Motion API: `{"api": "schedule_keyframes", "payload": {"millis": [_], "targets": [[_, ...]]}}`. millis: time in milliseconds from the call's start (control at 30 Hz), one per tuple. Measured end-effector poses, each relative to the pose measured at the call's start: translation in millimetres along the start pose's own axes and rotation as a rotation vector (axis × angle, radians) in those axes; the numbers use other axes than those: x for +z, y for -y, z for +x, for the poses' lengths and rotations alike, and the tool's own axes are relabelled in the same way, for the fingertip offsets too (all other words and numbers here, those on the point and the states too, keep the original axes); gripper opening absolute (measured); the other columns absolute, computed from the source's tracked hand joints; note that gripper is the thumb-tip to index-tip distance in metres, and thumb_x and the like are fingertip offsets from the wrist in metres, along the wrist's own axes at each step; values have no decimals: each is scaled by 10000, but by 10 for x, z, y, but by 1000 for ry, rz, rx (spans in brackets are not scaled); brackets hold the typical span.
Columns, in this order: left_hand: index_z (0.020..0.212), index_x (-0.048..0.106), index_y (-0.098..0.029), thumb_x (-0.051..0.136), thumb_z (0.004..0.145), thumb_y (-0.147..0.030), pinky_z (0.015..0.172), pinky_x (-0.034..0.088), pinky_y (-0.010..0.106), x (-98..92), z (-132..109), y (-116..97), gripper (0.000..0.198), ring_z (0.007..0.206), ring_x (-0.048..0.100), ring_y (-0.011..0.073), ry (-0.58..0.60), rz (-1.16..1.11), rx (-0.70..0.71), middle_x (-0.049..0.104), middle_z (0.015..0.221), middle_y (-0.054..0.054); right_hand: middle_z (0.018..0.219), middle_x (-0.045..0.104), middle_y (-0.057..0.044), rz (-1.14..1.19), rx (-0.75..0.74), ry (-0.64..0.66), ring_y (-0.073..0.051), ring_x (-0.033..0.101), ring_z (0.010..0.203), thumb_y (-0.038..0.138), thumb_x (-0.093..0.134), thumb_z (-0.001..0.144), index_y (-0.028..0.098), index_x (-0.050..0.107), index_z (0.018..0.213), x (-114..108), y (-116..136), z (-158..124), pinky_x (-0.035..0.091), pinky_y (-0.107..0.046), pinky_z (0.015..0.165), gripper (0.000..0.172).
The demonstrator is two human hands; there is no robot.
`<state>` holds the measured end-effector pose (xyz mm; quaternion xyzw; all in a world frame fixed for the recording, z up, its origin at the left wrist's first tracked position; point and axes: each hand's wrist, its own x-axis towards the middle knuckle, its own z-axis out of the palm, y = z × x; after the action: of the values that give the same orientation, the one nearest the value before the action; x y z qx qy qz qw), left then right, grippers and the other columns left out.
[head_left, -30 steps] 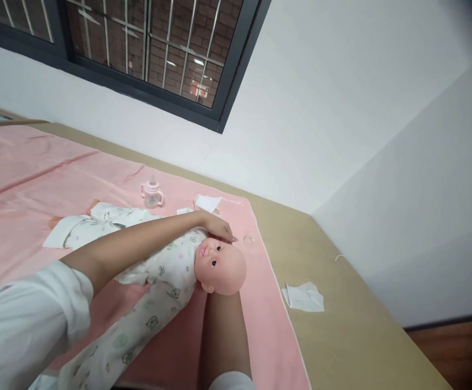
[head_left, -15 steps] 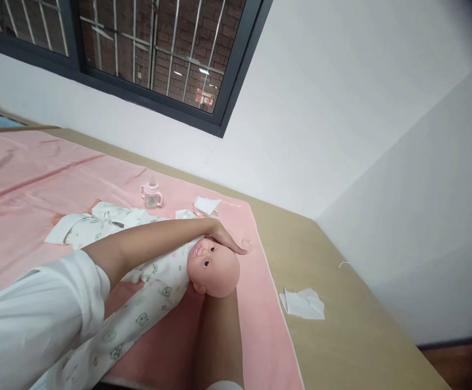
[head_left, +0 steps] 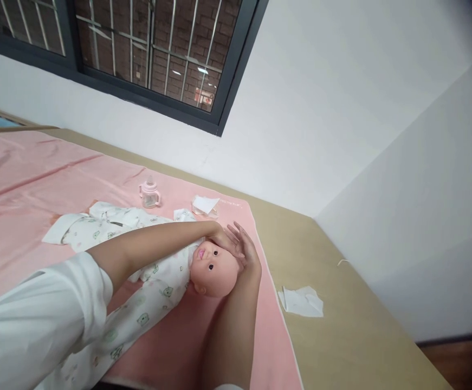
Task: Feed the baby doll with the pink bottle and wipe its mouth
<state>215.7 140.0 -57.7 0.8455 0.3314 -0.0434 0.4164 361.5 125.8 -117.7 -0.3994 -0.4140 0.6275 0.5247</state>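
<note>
A bald baby doll (head_left: 217, 273) in white printed clothes lies on its back on a pink blanket (head_left: 170, 336), its head toward the right. My left hand (head_left: 221, 236) reaches across its chest and lies along the far side of the head, fingers stretched out. From the near side, my right hand (head_left: 249, 250) curves round the crown with its fingers extended and apart. The fingertips of both hands meet or overlap beside the head. Part of the doll's body is hidden by my left forearm.
A pink-handled baby bottle (head_left: 150, 195) stands beyond the doll. A small clear packet with white tissue (head_left: 205, 206) lies near the blanket's far edge. Another folded white tissue (head_left: 302, 301) rests on the tan table surface (head_left: 341, 346). A barred window (head_left: 150, 54) is above.
My right hand, hidden behind the doll's head before, has come up into view around the crown. My left fingers have drawn in toward it. The doll's head has turned slightly.
</note>
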Motion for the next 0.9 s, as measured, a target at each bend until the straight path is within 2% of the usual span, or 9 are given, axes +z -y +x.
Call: {"api": "schedule_keyframes", "payload": {"millis": [133, 300, 367, 433, 533, 600, 767, 900], "targets": [[1265, 576, -234, 559, 785, -592, 972, 471, 361, -40, 7, 12, 599, 1216, 521, 260, 39, 94, -46, 595, 1293, 62, 1284, 606, -24, -48, 13, -9, -214, 562, 1205, 450, 626, 777, 336, 551, 1242, 32, -30, -60, 488, -403, 991, 484], [1130, 662, -232, 560, 850, -479, 936, 487, 376, -143, 28, 30, 388, 1073, 603, 249, 15, 243, -144, 680, 1100, 60, 1234, 633, -43, -45, 14, 14, -218, 603, 1138, 437, 653, 757, 311, 554, 1243, 39, -39, -39, 509, -399, 958, 512], [1089, 668, -195, 575, 877, -396, 978, 449, 425, -171, 7, 28, 306, 1091, 583, 249, -58, 333, -202, 657, 1125, 82, 1208, 644, -46, -32, 6, 28, -197, 620, 1106, 429, 665, 752, 304, 561, 1229, 19, -46, 1, 504, -375, 965, 504], [1125, 628, -165, 574, 899, -345, 1032, 377, 491, -186, -42, 36, 294, 1178, 514, 261, -184, 428, -265, 581, 1244, 100, 1213, 640, -50, -30, 13, 28, -184, 628, 1086, 433, 675, 747, 295, 578, 1197, -8, -63, 44, 504, -355, 961, 481], [1223, 567, -144, 546, 914, -309, 1069, 259, 551, -204, -142, 98, 351, 1316, 340, 318, -389, 531, -367, 417, 1407, 143, 1231, 628, -55, -51, 39, 3, -184, 639, 1050, 461, 685, 732, 282, 597, 1158, -42, -103, 95, 506, -366, 957, 470], [1235, 583, -152, 549, 899, -312, 1074, 189, 563, -226, -196, 179, 374, 1351, 247, 369, -476, 571, -428, 359, 1447, 171, 1213, 636, -57, -60, 46, -12, -180, 645, 1029, 468, 694, 723, 275, 601, 1153, -53, -128, 115, 494, -374, 979, 480], [1270, 577, -242, 625, 815, -461, 1079, 104, 567, -304, -218, 401, 507, 1383, 136, 403, -521, 601, -528, 293, 1516, 123, 1169, 654, -52, -53, 38, -23, -179, 649, 1027, 465, 714, 710, 269, 604, 1138, -54, -158, 126, 459, -386, 1036, 483], [1275, 571, -242, 613, 813, -480, 1067, 176, 546, -354, -229, 443, 521, 1351, 238, 392, -520, 569, -559, 390, 1466, 124, 1166, 655, -50, -57, 39, -21, -173, 653, 1021, 464, 714, 712, 271, 606, 1134, -60, -165, 128, 466, -384, 1029, 476]]}}
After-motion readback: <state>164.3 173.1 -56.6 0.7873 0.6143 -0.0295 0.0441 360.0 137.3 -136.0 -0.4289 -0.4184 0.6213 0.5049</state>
